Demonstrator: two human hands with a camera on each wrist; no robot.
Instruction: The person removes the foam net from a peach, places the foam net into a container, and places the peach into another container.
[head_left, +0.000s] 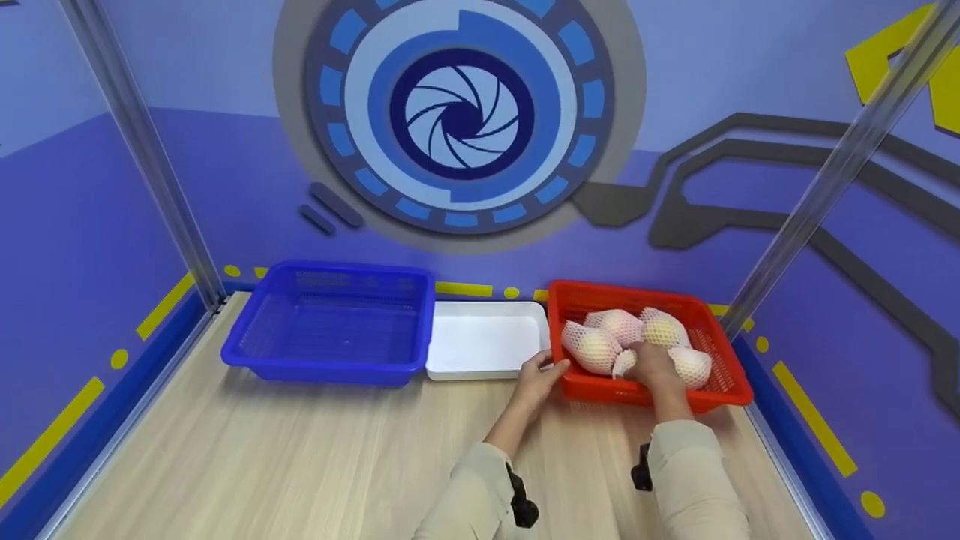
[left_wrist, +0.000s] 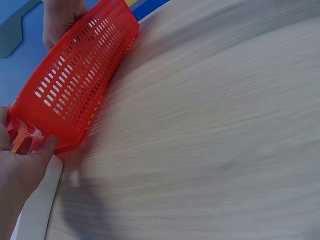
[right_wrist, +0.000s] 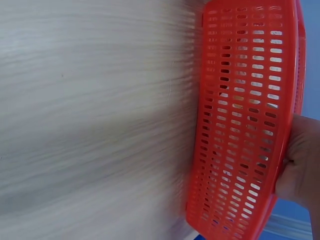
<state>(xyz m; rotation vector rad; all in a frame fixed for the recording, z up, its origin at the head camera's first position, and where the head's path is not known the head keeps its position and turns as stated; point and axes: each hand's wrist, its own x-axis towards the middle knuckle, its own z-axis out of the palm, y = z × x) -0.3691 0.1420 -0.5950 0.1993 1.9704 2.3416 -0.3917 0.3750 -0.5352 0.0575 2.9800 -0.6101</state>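
Observation:
A red plastic basket [head_left: 600, 390] stands at the right, holding several pale round fruits [head_left: 592, 351] in white foam nets. My left hand [head_left: 537, 381] grips its front left corner; in the left wrist view the thumb [left_wrist: 47, 147] lies against the outside of the corner. Over the front rim, my right hand [head_left: 654, 366] reaches in and grasps a netted fruit [head_left: 622, 363] near the front, which the hand largely covers. In the right wrist view the basket's slotted wall [right_wrist: 240, 120] hides my right fingertips.
A white shallow tray [head_left: 487, 341] sits between the red basket and a blue basket [head_left: 330, 367] at the left. All three line the back of the wooden table [head_left: 322, 457], close to the patterned back wall [head_left: 510, 262]. Metal posts [head_left: 817, 180] rise at the back corners.

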